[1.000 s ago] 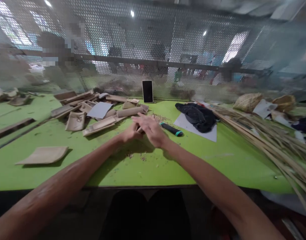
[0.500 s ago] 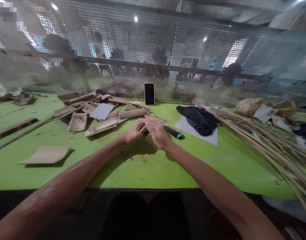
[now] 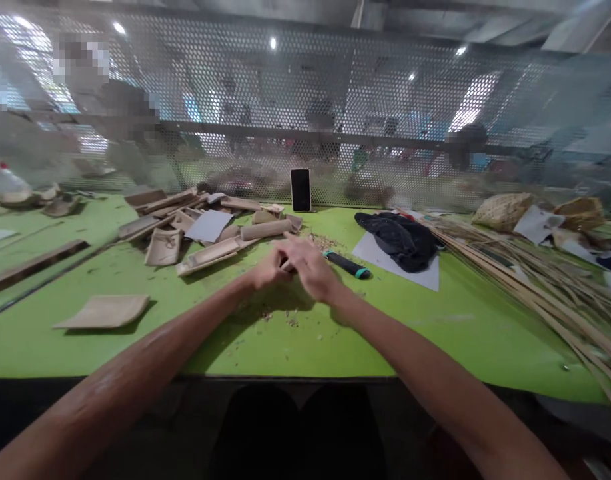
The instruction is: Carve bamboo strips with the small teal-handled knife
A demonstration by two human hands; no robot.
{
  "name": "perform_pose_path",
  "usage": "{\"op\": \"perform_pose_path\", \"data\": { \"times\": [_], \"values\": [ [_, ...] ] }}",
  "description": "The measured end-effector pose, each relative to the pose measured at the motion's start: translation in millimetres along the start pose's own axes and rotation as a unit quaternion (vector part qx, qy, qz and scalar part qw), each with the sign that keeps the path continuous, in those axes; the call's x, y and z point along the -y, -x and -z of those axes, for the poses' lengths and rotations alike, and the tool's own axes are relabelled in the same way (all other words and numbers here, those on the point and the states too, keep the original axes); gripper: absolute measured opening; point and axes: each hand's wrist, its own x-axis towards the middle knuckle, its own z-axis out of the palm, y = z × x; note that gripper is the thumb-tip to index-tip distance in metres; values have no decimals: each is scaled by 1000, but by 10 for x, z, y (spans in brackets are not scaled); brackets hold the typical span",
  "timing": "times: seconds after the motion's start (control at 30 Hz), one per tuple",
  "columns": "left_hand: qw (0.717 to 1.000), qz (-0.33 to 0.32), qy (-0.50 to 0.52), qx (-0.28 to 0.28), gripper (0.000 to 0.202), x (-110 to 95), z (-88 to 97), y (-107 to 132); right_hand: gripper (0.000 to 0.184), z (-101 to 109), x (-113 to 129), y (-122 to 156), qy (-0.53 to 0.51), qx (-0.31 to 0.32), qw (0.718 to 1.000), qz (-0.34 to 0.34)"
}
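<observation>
- Both forearms reach from 6 o'clock to the middle of the green surface (image 3: pixel 435 333), where the hands meet.
- The left hand (image 3: pixel 268 272) has its fingers curled around a small tan piece (image 3: pixel 286 266), which sits between the two hands and is mostly hidden.
- The right hand (image 3: pixel 310 267) lies over that piece, fingers pressed together and pointing toward 10 o'clock.
- Shavings (image 3: pixel 278 317) lie scattered just below the hands.
- A flat tan slab (image 3: pixel 102 311) rests well apart at 9 o'clock.
- A black tool with a teal tip (image 3: pixel 348 265) lies just beside the right hand at 2 o'clock.
- A heap of bamboo pieces (image 3: pixel 205 230) lies at 10 o'clock; a dark cloth (image 3: pixel 398 240) at 2 o'clock; long strips (image 3: pixel 535 280) at 3 o'clock.
- A phone (image 3: pixel 300 190) stands against the mesh at 12 o'clock.
</observation>
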Motion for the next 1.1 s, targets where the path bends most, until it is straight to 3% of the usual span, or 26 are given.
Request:
{"op": "perform_pose_path", "data": {
  "times": [0.07, 0.1, 0.2, 0.27, 0.43, 0.6, 0.7, 0.8, 0.93, 1.1],
  "values": [
    [1000, 10, 22, -20, 41, -21, 10, 3, 48, 16, -57, -11, 2, 40, 998, 40],
    [999, 17, 39, -6, 39, -37, 20, 4, 47, 42, -109, -17, 3, 38, 999, 24],
    [994, 10, 80, 67, 30, -93, 68, 5, 51, 161, -301, -30, 5, -38, 995, -93],
    [993, -7, 91, 81, 28, -125, 97, 16, 55, 219, -391, -25, -30, -85, 989, -113],
    [999, -21, 13, 46, 30, -154, 110, 73, 56, 191, -427, 33, -97, -143, 979, -105],
    [987, -33, -145, -58, 52, -90, 81, 78, 52, 181, -432, 88, -49, -140, 978, -144],
    [978, -54, -194, -49, 58, -42, 68, 61, 45, 195, -421, 100, -25, -141, 981, -129],
    [981, -60, -176, -53, 61, -22, 57, 41, 45, 198, -420, 106, -13, -135, 984, -120],
    [986, -63, -102, -115, 58, 7, 50, 16, 48, 216, -470, 89, -73, -144, 974, -159],
    [987, -62, -110, -98, 54, 107, 22, -11, 46, 232, -552, 41, -214, -189, 931, -228]
  ]
}}
